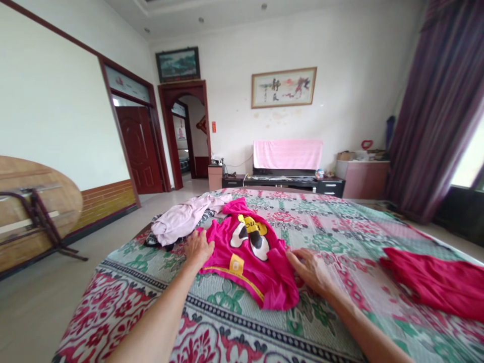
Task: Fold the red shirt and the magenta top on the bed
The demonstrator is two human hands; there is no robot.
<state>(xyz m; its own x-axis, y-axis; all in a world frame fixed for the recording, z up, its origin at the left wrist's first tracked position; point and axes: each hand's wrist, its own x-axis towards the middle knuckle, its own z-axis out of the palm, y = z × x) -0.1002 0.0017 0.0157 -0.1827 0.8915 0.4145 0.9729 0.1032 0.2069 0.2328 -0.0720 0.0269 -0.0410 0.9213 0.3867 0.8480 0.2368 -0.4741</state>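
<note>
A bright pink T-shirt (242,275) lies spread and wrinkled on the patterned cloth, printed with big cartoon eyes and yellow lettering. A yellow patch and a yellow band show along its near edge. My left hand (198,249) is closed on the shirt's left edge, fingers curled into the fabric. At the opposite edge, my right hand (312,270) grips the pink fabric with its fingertips, which the cloth partly hides. Just beyond my left hand is a heap of pale pink clothing (181,219) with a black-and-white patterned piece under it.
The floral cloth (223,297) covers a broad surface before me. A folded red garment (438,282) lies at the right. A folded round table (38,212) leans at the left wall. A low black cabinet (330,187) and a pink-draped object (287,154) stand at the far wall.
</note>
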